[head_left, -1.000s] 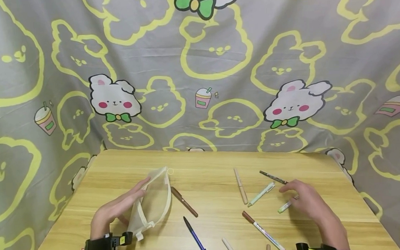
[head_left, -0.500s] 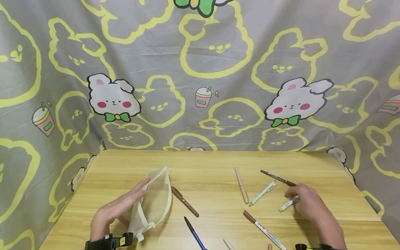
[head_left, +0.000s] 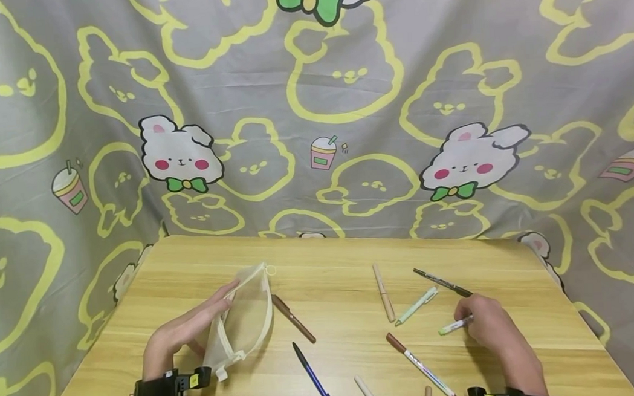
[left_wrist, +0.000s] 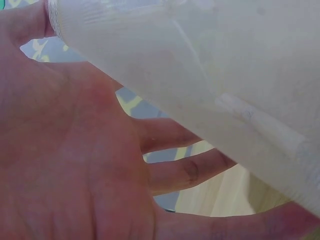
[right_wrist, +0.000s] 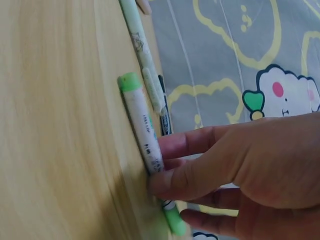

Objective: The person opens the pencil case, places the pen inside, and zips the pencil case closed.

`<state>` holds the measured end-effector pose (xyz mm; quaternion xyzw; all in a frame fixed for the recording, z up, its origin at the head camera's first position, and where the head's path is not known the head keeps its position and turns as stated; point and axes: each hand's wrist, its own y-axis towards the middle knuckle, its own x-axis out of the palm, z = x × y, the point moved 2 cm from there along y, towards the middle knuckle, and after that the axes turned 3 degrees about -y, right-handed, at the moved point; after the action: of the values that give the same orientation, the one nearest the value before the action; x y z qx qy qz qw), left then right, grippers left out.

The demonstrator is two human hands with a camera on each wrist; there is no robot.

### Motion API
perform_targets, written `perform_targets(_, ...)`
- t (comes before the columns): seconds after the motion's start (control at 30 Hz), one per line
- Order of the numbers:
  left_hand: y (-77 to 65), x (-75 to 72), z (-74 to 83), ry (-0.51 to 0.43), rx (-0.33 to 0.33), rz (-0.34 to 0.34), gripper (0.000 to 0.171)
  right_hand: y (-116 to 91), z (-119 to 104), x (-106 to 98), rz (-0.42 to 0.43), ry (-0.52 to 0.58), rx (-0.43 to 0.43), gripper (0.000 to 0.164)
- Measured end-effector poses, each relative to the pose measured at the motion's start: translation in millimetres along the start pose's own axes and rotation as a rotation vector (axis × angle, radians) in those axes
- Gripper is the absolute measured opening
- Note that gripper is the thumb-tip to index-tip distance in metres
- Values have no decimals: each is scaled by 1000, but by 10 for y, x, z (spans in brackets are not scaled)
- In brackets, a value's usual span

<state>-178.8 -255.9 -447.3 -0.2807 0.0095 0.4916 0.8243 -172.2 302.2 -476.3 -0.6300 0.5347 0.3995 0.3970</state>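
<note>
My left hand (head_left: 191,327) holds a translucent cream zip pouch (head_left: 245,317) tilted at the table's left side, with its mouth spread apart. In the left wrist view, the fingers pass behind the pouch (left_wrist: 150,65); a pale long shape shows through it, too blurred to name. My right hand (head_left: 493,323) pinches a white marker (right_wrist: 142,120) with green ends between thumb and fingers, low over the tabletop. Just beyond that hand lie a black patterned pen (head_left: 439,281) and a pale green pen (head_left: 416,306).
Across the wooden table (head_left: 333,282) lie a brown marker (head_left: 294,319), a blue pen (head_left: 316,377), a beige pen (head_left: 384,294), a brown-capped marker (head_left: 421,367) and two more light pens near the front edge. A patterned grey curtain (head_left: 267,92) encloses the back and sides.
My right hand has come down onto the green-ended marker and taken hold of it; the marker has shifted slightly to the left. The left hand and pouch have stayed in place.
</note>
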Motion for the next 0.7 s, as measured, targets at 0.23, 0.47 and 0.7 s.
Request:
perform_targets(0.23,-17,0,0,-3,3,2,74,-36,-79,-25,-4,-16,-1,37)
perform_targets(0.47,-60,-4,-6,-5,-1,3,74,-96,-235,-101,59,8,-17,25)
perform_targets(0.7,-44,29,13,-7,3,2,75,-115,-531,-155,82,73,-37,27)
